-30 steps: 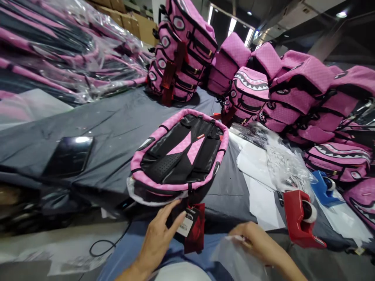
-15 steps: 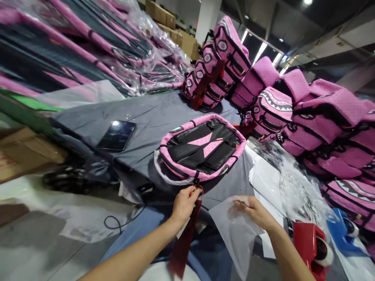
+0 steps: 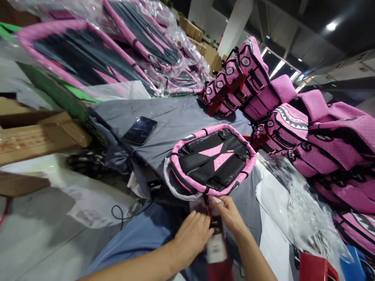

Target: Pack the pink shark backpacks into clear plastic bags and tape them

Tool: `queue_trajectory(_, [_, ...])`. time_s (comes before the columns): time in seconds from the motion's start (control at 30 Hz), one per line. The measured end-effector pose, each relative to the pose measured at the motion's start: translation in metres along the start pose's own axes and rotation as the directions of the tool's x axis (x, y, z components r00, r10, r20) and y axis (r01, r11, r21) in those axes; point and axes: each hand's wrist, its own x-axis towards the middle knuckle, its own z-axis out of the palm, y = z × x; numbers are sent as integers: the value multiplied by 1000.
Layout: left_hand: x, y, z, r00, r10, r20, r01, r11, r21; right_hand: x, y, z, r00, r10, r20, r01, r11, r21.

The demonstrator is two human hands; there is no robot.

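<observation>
A pink and black backpack [image 3: 216, 156] lies on the grey-covered table, its strap side up and a pale plastic edge along its near left. At its near end hangs a dark red hang tag [image 3: 219, 269] bearing a white label [image 3: 216, 249]. My left hand [image 3: 193, 236] is closed, its curled fingers against the tag's upper part. Just to the right, my right hand [image 3: 231, 214] pinches a thin whitish sheet [image 3: 216, 200] close under the bag's end. Most of that sheet is hidden behind my hands.
Pink backpacks [image 3: 336, 136] are piled along the right. A phone [image 3: 140, 130] lies on the table [image 3: 178, 113]. Plastic-wrapped bags [image 3: 88, 58] stack at back left, above a cardboard box [image 3: 38, 132]. Clear plastic [image 3: 304, 218] and a red tape dispenser [image 3: 316, 267] sit at right.
My right hand has moved left with the thin sheet to the bag's near end, beside my left hand. My left hand has slid lower along the tag. The view has shifted.
</observation>
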Motion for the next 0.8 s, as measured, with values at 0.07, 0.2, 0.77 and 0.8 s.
queue_trajectory(0.07, [-1, 4, 2, 995, 45, 83, -47, 999, 26, -1, -6, 1, 1000, 9, 22, -9, 1000, 1])
queue_trajectory(0.2, [-12, -8, -11, 999, 13, 47, -10, 998, -64, 4, -7, 4, 999, -9, -38, 7, 999, -47])
queue_trajectory(0.77, [11, -21, 4, 769, -626, 126, 292, 169, -941, 5, -11, 1, 997, -83, -8, 80, 983, -167])
queue_trajectory(0.8, [12, -22, 6, 768, -625, 140, 291, 145, -946, 4, -11, 0, 996, -91, 2, 89, 977, -195])
